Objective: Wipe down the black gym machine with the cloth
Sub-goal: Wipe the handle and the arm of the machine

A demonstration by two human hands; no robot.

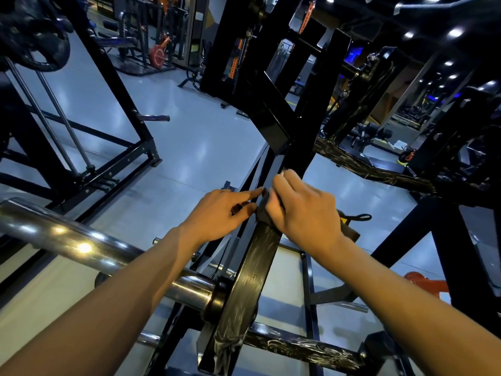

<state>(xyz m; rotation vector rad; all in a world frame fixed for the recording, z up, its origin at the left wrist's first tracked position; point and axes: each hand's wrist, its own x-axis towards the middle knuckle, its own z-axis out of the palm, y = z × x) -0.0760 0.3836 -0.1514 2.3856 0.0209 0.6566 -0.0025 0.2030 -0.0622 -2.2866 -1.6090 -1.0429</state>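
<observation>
Forearms enter from the bottom edge, both bare, converging on one sloping beam of the black gym machine (pixel 257 270).

Right hand (pixel 306 210): laid over the beam, fingers (pixel 284 183) curled down around its top and far side, pressing the cloth (pixel 264 213) against the metal. Cloth is dark and mostly hidden under the palm; only a bunched edge shows at the left of the hand. A dark cord loop (pixel 357 217) shows beyond the wrist; cannot tell whether it belongs to the cloth.

Left hand (pixel 219 213): just beside the right, index finger extended and touching the beam's near edge by the cloth, other fingers loosely folded, holding nothing that I can see.

Beam below the hands carries pale streaks, as does the lower crossbar (pixel 303 348). The section above the hands looks plain and glossy. A chrome bar (pixel 89 248) crosses at lower left, well clear of the hands.

Step, as judged: mid-wipe along this beam, partway up. Overall task looks early to middle; much frame is unstreaked.

Next move calls for: firm downward pressure, sliding the cloth along the beam's length, with the left hand steadying or tucking the cloth's loose edge.
</observation>
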